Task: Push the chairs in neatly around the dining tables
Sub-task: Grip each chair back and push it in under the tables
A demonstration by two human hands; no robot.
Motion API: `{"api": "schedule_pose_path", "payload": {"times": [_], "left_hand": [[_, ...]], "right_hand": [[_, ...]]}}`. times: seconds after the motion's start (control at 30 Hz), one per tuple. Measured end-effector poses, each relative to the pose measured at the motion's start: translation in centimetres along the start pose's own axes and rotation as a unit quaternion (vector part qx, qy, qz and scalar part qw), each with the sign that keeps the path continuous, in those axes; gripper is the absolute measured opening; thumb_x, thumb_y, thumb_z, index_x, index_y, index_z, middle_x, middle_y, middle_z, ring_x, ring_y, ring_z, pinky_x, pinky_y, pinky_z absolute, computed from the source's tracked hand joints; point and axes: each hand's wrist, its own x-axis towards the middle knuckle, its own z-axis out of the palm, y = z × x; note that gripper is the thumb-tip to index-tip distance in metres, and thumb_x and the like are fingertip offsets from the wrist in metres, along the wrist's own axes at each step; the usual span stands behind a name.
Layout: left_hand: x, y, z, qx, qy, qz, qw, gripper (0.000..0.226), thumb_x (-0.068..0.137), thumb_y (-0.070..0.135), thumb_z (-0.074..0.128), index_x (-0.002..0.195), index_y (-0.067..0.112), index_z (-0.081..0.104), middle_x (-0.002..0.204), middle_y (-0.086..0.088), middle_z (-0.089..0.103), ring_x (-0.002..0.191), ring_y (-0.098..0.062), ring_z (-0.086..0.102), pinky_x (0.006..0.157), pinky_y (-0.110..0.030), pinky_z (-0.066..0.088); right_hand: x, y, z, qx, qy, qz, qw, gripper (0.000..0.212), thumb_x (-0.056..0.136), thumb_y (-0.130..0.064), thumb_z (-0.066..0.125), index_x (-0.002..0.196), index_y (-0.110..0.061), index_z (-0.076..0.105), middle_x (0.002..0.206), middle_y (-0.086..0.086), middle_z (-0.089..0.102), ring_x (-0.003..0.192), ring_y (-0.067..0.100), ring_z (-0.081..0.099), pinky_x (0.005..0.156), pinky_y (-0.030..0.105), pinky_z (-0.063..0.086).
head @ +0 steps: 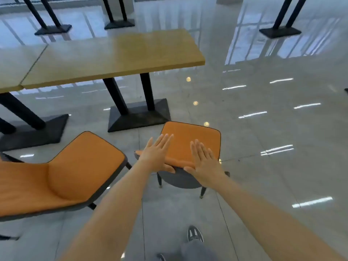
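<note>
Hands [180,159] flat above chair [190,142]; second chair [62,176] beside, table [113,59] ahead.

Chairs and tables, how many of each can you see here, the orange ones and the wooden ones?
Orange chairs: 2, the chair under the hands and the chair on the left.
Wooden tabletops: 2, the table ahead and the table at the left edge.
Total: 4.
Farther back only black table bases show; their tops are out of view, so they are not counted.
</note>
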Motion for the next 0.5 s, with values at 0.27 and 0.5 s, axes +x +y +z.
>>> {"api": "schedule_pose_path", "payload": {"times": [0.27, 0.5], "left_hand": [[1.5, -1.7, 2.8, 0.030, 0.015, 0.080, 0.996, 0.048, 0.086, 0.028, 0.062, 0.130, 0.024, 0.043, 0.132, -0.004, 0.053, 0.126, -0.026, 0.045, 0.106, -0.043, 0.038], [2.0, -2.6, 3.7, 0.043, 0.077, 0.119, 0.989, 0.034, 0.087, 0.010, 0.050, 0.120, 0.020, 0.051, 0.104, -0.006, 0.066, 0.093, -0.028, 0.063, 0.072, -0.034, 0.045]], "right_hand": [[-1.0, 0.6, 2.5, -0.037, 0.039, 0.015, 0.998, 0.069, 0.093, -0.031, 0.050, 0.148, -0.012, 0.013, 0.145, 0.014, 0.041, 0.127, 0.031, 0.046, 0.105, 0.038, 0.039], [0.1, 1.7, 4.1, -0.053, 0.121, 0.073, 0.988, 0.021, 0.067, -0.005, 0.074, 0.074, -0.010, 0.054, 0.062, 0.007, 0.064, 0.049, 0.024, 0.060, 0.041, 0.031, 0.049]]}}
